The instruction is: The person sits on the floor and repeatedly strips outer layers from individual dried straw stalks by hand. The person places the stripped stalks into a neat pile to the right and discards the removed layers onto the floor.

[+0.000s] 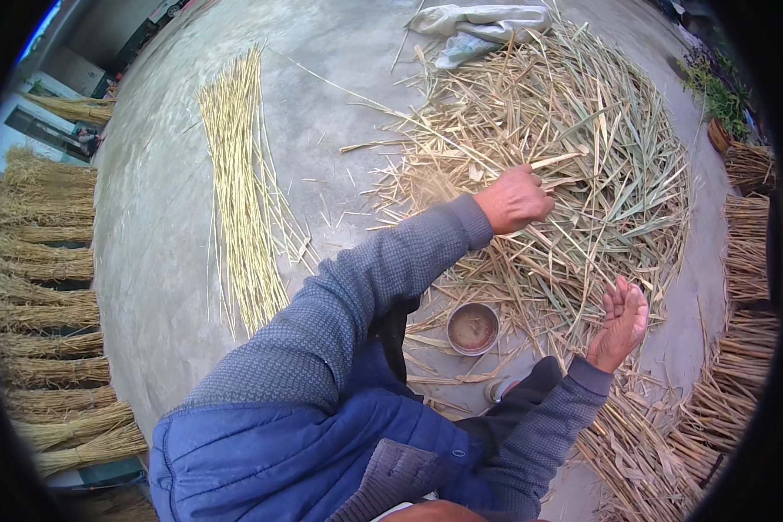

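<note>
My left hand [518, 202] is closed in a fist over the big heap of dry leaves and husks [618, 174]. A pale husk strip [558, 160] shows beside its knuckles, and a long thin stalk [339, 87] runs from the upper left toward the hand. Whether the fist grips either cannot be made out. At the heap's near right edge, my right hand [619, 326] is turned palm inward, its fingers loosely bent and apart, with nothing visible in it. Left of the heap lies a bundle of bare yellow stalks [244, 183], spread on the concrete floor.
A small round metal bowl [473, 329] stands between the heap and my legs. A whitish sack [478, 26] lies at the heap's far edge. Straw bundles [48, 296] line the left side; more stalks [739, 348] are piled along the right. A potted plant [718, 87] stands far right.
</note>
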`<state>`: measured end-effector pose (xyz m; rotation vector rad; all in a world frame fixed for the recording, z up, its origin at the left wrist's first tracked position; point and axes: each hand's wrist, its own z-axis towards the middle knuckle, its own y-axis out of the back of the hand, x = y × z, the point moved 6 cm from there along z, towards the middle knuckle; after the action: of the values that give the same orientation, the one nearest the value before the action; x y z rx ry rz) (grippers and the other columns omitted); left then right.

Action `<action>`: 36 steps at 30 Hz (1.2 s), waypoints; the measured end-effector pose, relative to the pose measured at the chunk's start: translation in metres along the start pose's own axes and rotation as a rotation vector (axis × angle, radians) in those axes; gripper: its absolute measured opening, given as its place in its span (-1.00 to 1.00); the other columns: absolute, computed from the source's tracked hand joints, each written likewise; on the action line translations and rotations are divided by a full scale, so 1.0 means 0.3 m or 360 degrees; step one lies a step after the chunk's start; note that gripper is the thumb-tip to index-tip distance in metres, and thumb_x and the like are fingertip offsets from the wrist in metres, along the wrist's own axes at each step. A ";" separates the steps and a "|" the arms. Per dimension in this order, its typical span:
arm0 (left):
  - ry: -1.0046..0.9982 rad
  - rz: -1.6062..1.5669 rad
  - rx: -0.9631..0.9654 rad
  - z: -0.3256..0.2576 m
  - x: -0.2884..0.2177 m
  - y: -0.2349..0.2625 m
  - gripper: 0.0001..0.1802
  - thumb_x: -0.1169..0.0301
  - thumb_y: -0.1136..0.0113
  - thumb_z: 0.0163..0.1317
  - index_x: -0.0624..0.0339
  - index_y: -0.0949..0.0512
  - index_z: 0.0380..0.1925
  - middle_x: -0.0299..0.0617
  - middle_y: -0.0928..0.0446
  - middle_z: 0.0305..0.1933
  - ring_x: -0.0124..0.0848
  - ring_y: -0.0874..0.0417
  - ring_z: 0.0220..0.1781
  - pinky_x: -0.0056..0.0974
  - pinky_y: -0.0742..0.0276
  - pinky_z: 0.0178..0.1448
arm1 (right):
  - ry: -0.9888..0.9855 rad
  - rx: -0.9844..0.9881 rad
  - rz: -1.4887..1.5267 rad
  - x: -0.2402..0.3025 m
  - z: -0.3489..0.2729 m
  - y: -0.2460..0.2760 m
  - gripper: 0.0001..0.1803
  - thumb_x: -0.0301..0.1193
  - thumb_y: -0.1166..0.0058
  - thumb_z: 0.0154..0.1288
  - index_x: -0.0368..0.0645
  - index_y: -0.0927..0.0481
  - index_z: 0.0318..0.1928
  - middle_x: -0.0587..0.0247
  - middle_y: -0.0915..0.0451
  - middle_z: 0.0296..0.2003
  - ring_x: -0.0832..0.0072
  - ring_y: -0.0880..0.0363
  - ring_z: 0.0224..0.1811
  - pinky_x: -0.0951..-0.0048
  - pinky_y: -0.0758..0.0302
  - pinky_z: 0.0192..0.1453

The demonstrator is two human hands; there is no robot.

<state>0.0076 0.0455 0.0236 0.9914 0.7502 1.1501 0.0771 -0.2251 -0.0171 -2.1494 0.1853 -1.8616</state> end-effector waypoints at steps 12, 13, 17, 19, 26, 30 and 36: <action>0.0371 0.0557 0.0801 -1.079 0.319 0.338 -0.83 0.30 -0.21 0.08 0.10 -0.45 -0.52 -0.25 -0.54 -0.52 -0.25 -0.57 -0.27 -0.15 -0.47 -0.08 | -0.0153 0.0333 -0.0240 -0.111 0.041 0.023 -0.74 -0.34 -0.09 0.50 -0.27 -0.49 0.02 0.07 -0.69 -0.12 0.51 -0.71 -0.24 0.64 -0.61 -0.23; 0.0386 0.0590 0.0878 -1.233 0.318 0.371 -0.84 0.33 -0.22 0.06 0.10 -0.46 -0.53 -0.25 -0.54 -0.51 -0.24 -0.59 -0.26 -0.14 -0.49 -0.09 | -0.0182 0.0303 -0.0265 -0.121 0.043 0.036 -0.74 -0.35 -0.09 0.50 -0.27 -0.49 0.02 0.06 -0.69 -0.12 0.50 -0.72 -0.24 0.64 -0.62 -0.24; 0.0628 0.0782 0.1484 -1.926 0.282 0.448 -0.92 0.35 -0.22 0.05 0.04 -0.54 -0.52 -0.30 -0.55 -0.49 -0.28 -0.62 -0.17 -0.14 -0.50 -0.08 | -0.0169 0.0379 -0.0282 -0.117 0.044 0.041 -0.73 -0.36 -0.08 0.50 -0.30 -0.46 0.04 0.04 -0.69 -0.13 0.49 -0.72 -0.25 0.63 -0.62 -0.25; 0.0893 0.0833 0.1813 -2.244 0.236 0.441 -0.82 0.29 -0.09 0.19 -0.09 -0.63 -0.54 -0.34 -0.68 -0.37 -0.30 -0.63 -0.09 -0.14 -0.50 -0.04 | -0.0164 0.0427 -0.0266 -0.100 0.023 0.029 -0.72 -0.37 -0.08 0.50 -0.31 -0.45 0.05 0.02 -0.68 -0.13 0.47 -0.72 -0.24 0.62 -0.63 -0.25; 0.0899 0.0056 0.2223 -2.454 0.014 0.184 -0.76 0.17 -0.44 -0.14 -0.07 -0.69 -0.44 -0.24 -0.71 -0.35 -0.15 -0.74 -0.15 -0.07 -0.62 -0.11 | 0.0279 0.0358 0.0071 0.157 -0.134 0.167 -0.70 -0.37 -0.14 0.46 -0.35 -0.46 0.02 -0.07 -0.68 -0.10 0.39 -0.73 -0.18 0.48 -0.67 -0.12; 0.1019 -0.0159 0.1712 -2.075 0.004 0.033 -0.78 0.20 -0.46 -0.02 0.00 -0.68 -0.41 -0.03 -0.70 -0.36 -0.01 -0.73 -0.20 0.01 -0.60 -0.08 | 0.0308 0.0005 -0.0024 0.215 -0.238 0.420 -0.74 -0.39 -0.11 0.47 -0.34 -0.46 -0.01 -0.02 -0.69 -0.15 0.42 -0.73 -0.24 0.51 -0.66 -0.15; 0.0969 -0.0215 0.1431 -1.641 0.029 -0.068 -0.74 0.20 -0.29 0.13 0.16 -0.64 -0.33 0.16 -0.66 -0.32 0.19 -0.67 -0.17 0.13 -0.57 -0.11 | -0.0137 -0.0698 -0.0194 -0.132 -0.342 1.057 -0.81 -0.53 -0.01 0.40 -0.37 -0.45 -0.04 -0.01 -0.68 -0.22 0.44 -0.73 -0.33 0.56 -0.66 -0.29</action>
<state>-0.4185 0.1717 -0.1898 1.2890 1.8992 0.9933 -0.0008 -0.5285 -0.1373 -2.5741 0.4952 -1.9306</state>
